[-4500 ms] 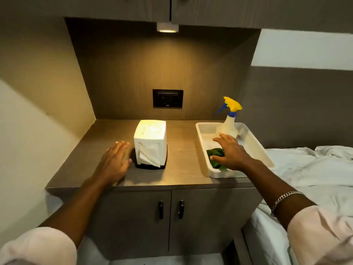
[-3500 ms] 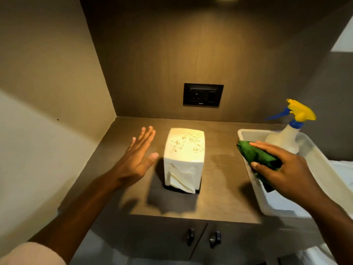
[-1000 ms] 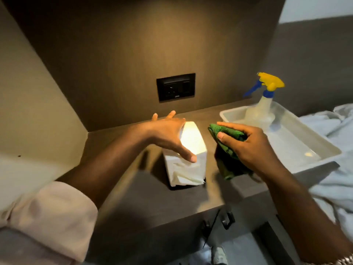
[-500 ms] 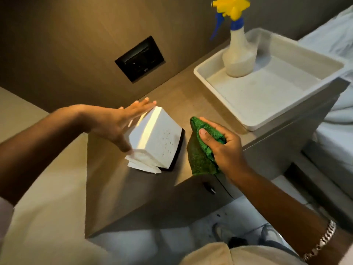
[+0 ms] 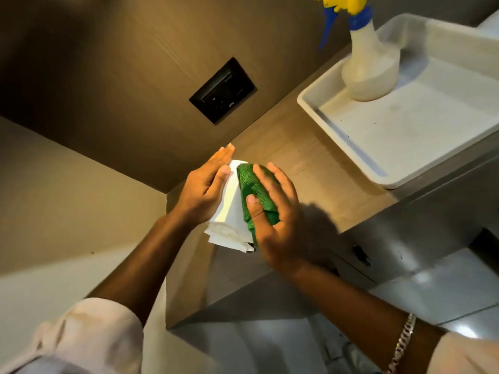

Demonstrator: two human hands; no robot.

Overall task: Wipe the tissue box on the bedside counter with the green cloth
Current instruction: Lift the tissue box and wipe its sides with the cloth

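Green cloth (image 5: 255, 195) now on tissue box (image 5: 229, 211), both hands bracing

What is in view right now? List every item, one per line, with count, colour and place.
tissue box: one, white, on the counter between the two hands, tissue sticking out at its near end
green cloth: one, green, pressed on the box under the right hand
counter: one, brown wood-grain, bedside niche
tray: one, white, right end of the counter
spray bottle: one, whitish with blue collar and yellow trigger head, standing in the tray
socket panel: one, black, on the back wall
bracelet: one, silver chain, right wrist
sleeves: two, pale, bottom corners
left hand: one, flat against the box's left side
right hand: one, holding the cloth
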